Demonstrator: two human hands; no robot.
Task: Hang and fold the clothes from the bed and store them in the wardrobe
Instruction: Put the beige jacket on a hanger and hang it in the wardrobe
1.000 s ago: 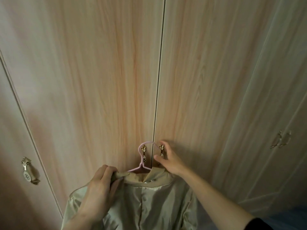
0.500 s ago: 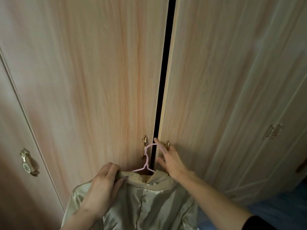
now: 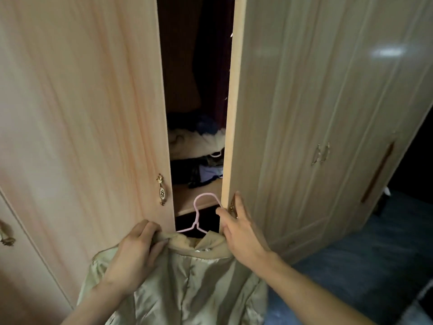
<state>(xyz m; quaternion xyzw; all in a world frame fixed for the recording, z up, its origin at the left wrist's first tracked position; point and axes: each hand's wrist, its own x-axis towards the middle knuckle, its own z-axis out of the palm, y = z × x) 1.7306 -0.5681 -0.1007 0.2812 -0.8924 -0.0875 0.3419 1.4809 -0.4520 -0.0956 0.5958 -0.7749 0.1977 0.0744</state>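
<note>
— Pale wood-grain wardrobe doors fill the view; what is seen between them?

— A dark gap is seen between the left door (image 3: 82,127) and the right door (image 3: 304,113), which is swung outward. Inside the wardrobe, shelves are made out: a cream bundle of cloth (image 3: 192,143) is piled on the upper shelf, and dark and bluish folded clothes (image 3: 199,173) are laid on the shelf (image 3: 187,198) below. Higher up, dark hanging garments are only faintly shown.

— Where is the garment held?

— A shiny olive-beige jacket (image 3: 187,285) is carried on a pink hanger (image 3: 199,214), low in front of the gap. The hanger's hook is raised above the collar, in front of the lower shelf's edge.

— How are the hands placed?

— The left hand (image 3: 136,254) is closed around the jacket's collar and shoulder, fingers curled over the fabric. The right hand (image 3: 239,231) is spread against the edge of the right door, beside its brass handle (image 3: 232,208); the thumb is pointed toward the hook. Whether the handle itself is gripped cannot be told.

— Anything else?

— An ornate brass handle (image 3: 161,189) is fixed on the left door, and a pair of handles (image 3: 321,153) is seen on farther doors at the right. Dark blue flooring (image 3: 375,254) is visible at lower right.
</note>
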